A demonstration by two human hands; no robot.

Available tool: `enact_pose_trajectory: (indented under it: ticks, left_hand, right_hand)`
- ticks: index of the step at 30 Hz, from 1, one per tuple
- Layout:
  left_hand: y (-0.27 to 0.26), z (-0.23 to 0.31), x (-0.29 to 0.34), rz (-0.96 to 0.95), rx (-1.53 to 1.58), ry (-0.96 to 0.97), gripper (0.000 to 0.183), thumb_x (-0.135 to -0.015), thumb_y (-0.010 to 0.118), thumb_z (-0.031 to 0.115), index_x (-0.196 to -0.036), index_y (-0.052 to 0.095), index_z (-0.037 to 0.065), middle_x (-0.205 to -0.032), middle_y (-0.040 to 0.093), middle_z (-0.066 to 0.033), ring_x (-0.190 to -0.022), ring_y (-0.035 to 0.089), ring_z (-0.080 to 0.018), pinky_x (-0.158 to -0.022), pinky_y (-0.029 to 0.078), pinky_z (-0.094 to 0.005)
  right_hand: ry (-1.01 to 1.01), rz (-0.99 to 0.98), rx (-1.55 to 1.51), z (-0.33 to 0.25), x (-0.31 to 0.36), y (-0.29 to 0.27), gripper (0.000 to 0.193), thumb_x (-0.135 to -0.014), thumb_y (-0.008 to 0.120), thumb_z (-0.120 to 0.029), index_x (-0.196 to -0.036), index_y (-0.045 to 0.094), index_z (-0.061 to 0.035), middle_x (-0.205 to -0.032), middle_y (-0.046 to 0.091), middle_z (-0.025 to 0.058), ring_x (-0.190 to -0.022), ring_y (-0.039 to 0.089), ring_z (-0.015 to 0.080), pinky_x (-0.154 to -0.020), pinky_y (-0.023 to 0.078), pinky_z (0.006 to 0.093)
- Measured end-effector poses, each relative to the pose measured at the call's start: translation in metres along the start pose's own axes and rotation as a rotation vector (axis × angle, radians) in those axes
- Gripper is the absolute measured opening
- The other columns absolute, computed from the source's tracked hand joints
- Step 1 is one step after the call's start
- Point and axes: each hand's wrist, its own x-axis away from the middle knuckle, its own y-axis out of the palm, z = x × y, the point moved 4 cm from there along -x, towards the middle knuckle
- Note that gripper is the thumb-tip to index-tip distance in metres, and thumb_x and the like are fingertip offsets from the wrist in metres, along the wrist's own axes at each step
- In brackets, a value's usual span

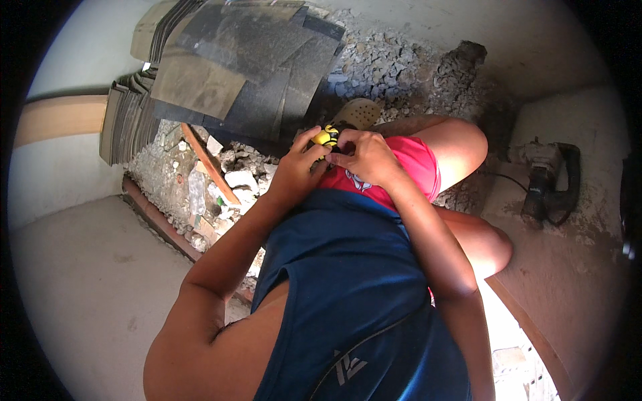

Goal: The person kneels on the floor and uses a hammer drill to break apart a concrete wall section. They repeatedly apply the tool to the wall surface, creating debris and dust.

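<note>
Just above my lap, my left hand (298,159) is closed around a small rounded yellow-and-black object (324,138), thumb and index finger gripping its sides. It looks like a tape measure, but its shape is partly covered by my fingers. My right hand (370,155) meets it from the other side, its curled fingers and thumb pinching at the object's right edge. Whatever lies between those right fingertips is too hidden to make out. Both hands are close together over my red shorts (418,160).
Dark, flat sheets (221,63) lie stacked at the far left. Broken rubble (388,67) spreads along the far wall and beside a wooden strip (207,164). A clear plastic bottle (196,190) lies among the debris. On the right rests a corded power tool (542,180).
</note>
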Motion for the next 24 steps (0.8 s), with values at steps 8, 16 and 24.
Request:
enact_pose_trajectory:
  ticks: [8, 16, 24]
  left_hand:
    - [-0.006, 0.011, 0.002, 0.047, 0.003, 0.003, 0.029, -0.082, 0.068, -0.005, -0.109, 0.061, 0.003, -0.139, 0.054, -0.0253, -0.125, 0.057, -0.0452, -0.104, 0.05, -0.0463]
    - [0.003, 0.009, -0.003, 0.012, -0.054, 0.0, 0.028, -0.084, 0.064, 0.0, -0.111, 0.06, 0.001, -0.141, 0.053, -0.026, -0.128, 0.053, -0.0461, -0.107, 0.047, -0.0481]
    - [0.004, 0.006, -0.004, 0.025, -0.11, 0.08, 0.028, -0.083, 0.065, -0.003, -0.11, 0.058, 0.001, -0.142, 0.053, -0.0257, -0.13, 0.053, -0.0468, -0.109, 0.046, -0.0476]
  right_hand:
    - [-0.027, -0.04, -0.014, -0.004, 0.002, 0.005, 0.035, -0.082, 0.081, -0.032, -0.102, 0.072, -0.0042, -0.096, 0.074, 0.0183, -0.092, 0.072, 0.0367, -0.084, 0.056, 0.0447]
    - [-0.041, -0.045, -0.082, 0.001, 0.001, 0.004, 0.032, -0.079, 0.082, -0.029, -0.097, 0.072, -0.0042, -0.091, 0.074, 0.0163, -0.086, 0.072, 0.0349, -0.079, 0.056, 0.0438]
    - [-0.046, -0.146, -0.198, 0.009, -0.008, 0.007, 0.036, -0.076, 0.085, -0.029, -0.095, 0.072, -0.0013, -0.083, 0.073, 0.015, -0.079, 0.071, 0.0291, -0.075, 0.055, 0.0399]
